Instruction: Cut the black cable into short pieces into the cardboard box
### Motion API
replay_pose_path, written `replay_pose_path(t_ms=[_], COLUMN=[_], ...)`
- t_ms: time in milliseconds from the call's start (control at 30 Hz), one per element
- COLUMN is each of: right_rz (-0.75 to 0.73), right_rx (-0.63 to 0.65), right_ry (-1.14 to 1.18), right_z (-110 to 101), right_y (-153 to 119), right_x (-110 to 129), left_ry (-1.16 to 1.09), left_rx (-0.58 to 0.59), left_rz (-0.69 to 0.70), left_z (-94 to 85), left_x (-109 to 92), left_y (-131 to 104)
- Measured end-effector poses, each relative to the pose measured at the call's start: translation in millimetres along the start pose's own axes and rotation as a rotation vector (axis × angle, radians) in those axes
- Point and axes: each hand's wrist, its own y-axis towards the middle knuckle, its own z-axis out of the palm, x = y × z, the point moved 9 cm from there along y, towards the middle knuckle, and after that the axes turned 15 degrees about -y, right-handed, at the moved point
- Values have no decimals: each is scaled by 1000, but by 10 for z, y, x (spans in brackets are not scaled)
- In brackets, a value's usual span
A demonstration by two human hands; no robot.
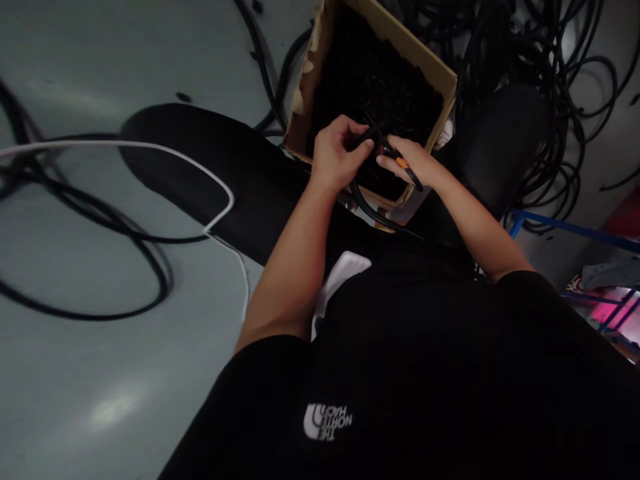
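Note:
Over the near side of an open cardboard box, my left hand pinches a black hose that curves down towards my lap. My right hand is wrapped round a cutting tool with black and orange handles. The tool's dark head is close to my left fingertips, and its jaws are hard to make out against the dark contents. Many short black pieces fill the box between my legs.
Tangled black hoses lie on the floor at the upper right. Looped black hose and a white cable are on the left, the cable crossing my leg. A blue metal frame stands at the right.

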Motion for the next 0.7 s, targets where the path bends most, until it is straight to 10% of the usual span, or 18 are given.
replay_pose_path(t_ms=[700], right_rz=[178], right_rx=[-49], right_ry=[-7], right_z=[33], right_y=[28], right_x=[-93], left_ry=[6], left_rx=[-45], left_rz=[-39], left_z=[2], left_x=[3], left_y=[-50])
